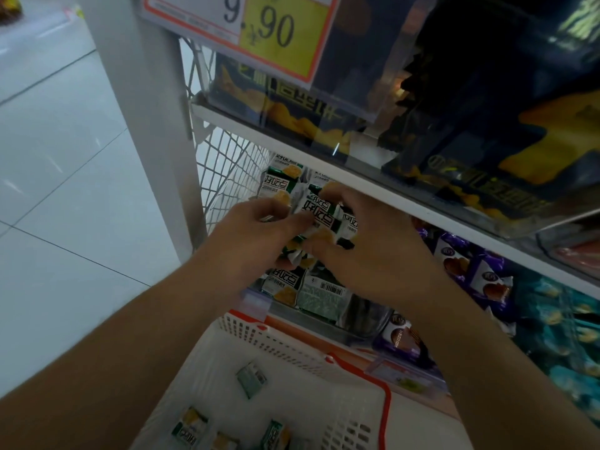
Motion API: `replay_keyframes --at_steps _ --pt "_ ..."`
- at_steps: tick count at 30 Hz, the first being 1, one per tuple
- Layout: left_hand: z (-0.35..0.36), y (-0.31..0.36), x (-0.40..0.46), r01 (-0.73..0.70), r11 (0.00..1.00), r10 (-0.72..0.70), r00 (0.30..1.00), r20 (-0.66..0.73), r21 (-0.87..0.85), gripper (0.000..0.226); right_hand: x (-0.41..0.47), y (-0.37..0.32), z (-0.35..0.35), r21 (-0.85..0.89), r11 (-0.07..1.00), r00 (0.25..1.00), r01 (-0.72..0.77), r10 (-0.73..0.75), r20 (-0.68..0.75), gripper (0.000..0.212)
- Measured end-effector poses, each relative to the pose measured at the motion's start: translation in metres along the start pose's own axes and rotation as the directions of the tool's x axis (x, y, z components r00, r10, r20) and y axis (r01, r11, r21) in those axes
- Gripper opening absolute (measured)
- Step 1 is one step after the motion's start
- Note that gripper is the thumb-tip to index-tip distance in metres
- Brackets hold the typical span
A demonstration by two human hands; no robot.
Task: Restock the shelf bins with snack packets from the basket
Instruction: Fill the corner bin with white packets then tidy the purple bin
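Both hands hold a bunch of green-and-white snack packets (319,212) over the leftmost clear shelf bin (324,315), just under the white shelf board. My left hand (250,241) grips the bunch from the left, and my right hand (373,251) curls round it from the right. More of the same packets (282,287) lie in the bin below and behind the hands. A white plastic basket (279,342) with a red handle stands underneath, with several small packets (251,378) on its bottom.
To the right, neighbouring bins hold purple packets (477,271) and teal packets (558,323). The shelf above carries dark chip bags (487,177) behind clear fronts, with a price sign (259,27) hanging over them. A white post (152,125) and wire side panel bound the left; tiled floor lies beyond.
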State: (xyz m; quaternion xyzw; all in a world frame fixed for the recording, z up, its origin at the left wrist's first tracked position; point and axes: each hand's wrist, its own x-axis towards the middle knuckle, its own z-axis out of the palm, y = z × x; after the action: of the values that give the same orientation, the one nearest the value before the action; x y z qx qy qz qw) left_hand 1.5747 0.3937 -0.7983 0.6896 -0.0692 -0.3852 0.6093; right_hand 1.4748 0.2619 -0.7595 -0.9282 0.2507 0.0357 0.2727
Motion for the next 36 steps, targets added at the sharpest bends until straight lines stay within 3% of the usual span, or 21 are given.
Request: replay_keyframes --at_steps 2,4,8,12,15,19,23,26,31,36 --pt "0.004 0.001 -0.001 0.009 1.0 -0.01 0.999 0.033 0.02 0.026 0.001 0.002 0.007 -0.141 0.978 0.985 0.155 -0.163 -0.052 0.063" --pt "0.004 0.0 -0.001 0.011 0.998 -0.012 1.0 0.01 0.064 0.025 0.004 0.005 0.013 -0.255 0.955 0.982 0.15 -0.174 -0.075 0.059" --pt "-0.007 -0.003 0.006 -0.057 0.975 0.093 0.983 -0.16 0.216 0.002 0.008 0.008 0.009 -0.372 0.928 0.999 0.021 -0.032 -0.024 0.048" --pt "-0.009 -0.004 0.007 -0.049 0.952 0.11 0.976 -0.189 0.301 0.022 0.003 0.005 0.014 -0.56 0.828 0.993 -0.012 0.076 0.09 0.073" --pt "-0.01 -0.007 0.008 -0.064 0.928 0.143 0.971 -0.191 0.368 0.026 0.004 0.001 0.023 -0.627 0.777 0.991 -0.045 0.117 0.073 0.066" --pt "-0.009 -0.01 0.013 -0.078 0.912 0.163 0.97 -0.181 0.403 0.035 0.012 0.001 0.027 -0.594 0.801 0.984 -0.072 0.154 0.089 0.063" --pt "-0.008 -0.01 0.015 -0.119 0.87 0.229 0.957 -0.179 0.478 0.043 0.024 0.0 0.045 -0.35 0.935 0.996 0.054 -0.026 0.084 0.058" --pt "-0.011 -0.012 0.017 -0.14 0.825 0.258 0.955 -0.146 0.548 0.054 0.027 0.001 0.064 -0.312 0.943 0.992 0.114 -0.093 0.08 0.065" --pt "-0.013 -0.017 0.024 -0.115 0.772 0.217 0.972 -0.09 0.625 0.057 0.034 0.002 0.061 -0.408 0.913 1.0 -0.026 0.028 0.0 0.057" --pt "-0.021 -0.026 0.031 -0.062 0.716 0.099 0.995 -0.013 0.696 0.054 0.032 0.005 0.061 -0.452 0.888 0.995 -0.087 0.103 0.011 0.083"
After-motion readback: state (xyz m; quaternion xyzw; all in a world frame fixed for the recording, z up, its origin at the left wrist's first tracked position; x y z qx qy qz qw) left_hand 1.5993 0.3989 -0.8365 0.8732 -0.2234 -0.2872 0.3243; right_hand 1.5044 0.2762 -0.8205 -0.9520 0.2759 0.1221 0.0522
